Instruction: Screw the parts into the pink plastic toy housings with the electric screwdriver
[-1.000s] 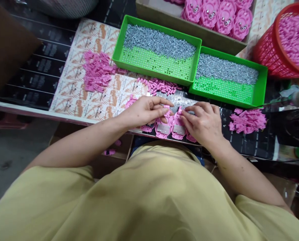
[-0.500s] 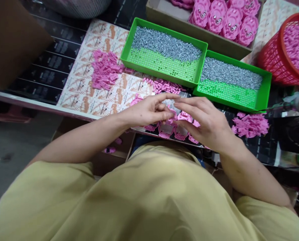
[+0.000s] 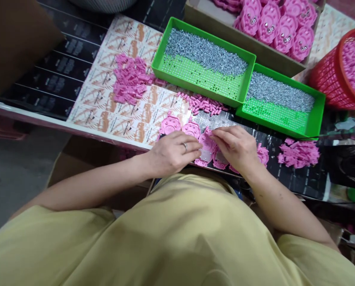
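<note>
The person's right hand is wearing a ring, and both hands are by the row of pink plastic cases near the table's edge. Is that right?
Not quite: the head view shows the ring on the left hand, not the right hand. Both hands are by the row of pink plastic cases near the table's edge.

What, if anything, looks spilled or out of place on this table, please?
Nothing clearly stands out: metal pieces lie inside the green trays, loose pink parts sit in heaps, and pink casings line the table's near edge.
</note>
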Available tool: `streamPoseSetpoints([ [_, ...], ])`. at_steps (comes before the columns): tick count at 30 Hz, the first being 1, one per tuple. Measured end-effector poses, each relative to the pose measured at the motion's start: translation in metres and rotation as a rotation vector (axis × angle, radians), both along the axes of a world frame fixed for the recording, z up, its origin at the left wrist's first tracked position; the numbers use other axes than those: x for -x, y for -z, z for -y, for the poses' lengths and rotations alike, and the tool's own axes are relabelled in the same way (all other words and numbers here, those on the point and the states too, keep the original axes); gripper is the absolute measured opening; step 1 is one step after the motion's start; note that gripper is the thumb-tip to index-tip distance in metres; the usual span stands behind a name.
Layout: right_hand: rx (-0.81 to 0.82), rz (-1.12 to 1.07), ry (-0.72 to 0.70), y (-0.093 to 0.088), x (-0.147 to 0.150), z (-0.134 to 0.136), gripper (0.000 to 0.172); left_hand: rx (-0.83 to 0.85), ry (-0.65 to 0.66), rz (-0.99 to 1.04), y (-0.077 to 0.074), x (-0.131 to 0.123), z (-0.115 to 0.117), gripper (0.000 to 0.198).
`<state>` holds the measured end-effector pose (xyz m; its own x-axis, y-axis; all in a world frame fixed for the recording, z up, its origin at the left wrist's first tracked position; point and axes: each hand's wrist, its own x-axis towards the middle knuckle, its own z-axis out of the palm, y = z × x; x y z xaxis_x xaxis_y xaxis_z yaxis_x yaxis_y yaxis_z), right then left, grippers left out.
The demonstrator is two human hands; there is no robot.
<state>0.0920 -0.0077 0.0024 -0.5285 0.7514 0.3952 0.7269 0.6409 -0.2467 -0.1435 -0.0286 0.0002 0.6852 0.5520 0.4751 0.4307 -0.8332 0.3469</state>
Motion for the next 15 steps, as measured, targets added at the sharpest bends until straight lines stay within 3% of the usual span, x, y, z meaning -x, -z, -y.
streamPoseSetpoints([
  [4, -0.113, 0.045, -0.030, 0.0025, 0.0030, -0.0004, 0.012, -0.196, 0.079, -0.099, 0.0127, -0.0063, 0.0062, 0.020],
  [8, -0.129, 0.129, -0.070, 0.0020, 0.0012, -0.0022, 0.010, -0.269, 0.091, -0.129, 0.0135, -0.0093, 0.0032, 0.020],
  [15, -0.077, 0.085, -0.070, -0.0036, 0.0018, -0.0009, 0.008, -0.213, 0.082, -0.160, 0.0112, -0.0086, 0.0044, 0.020],
])
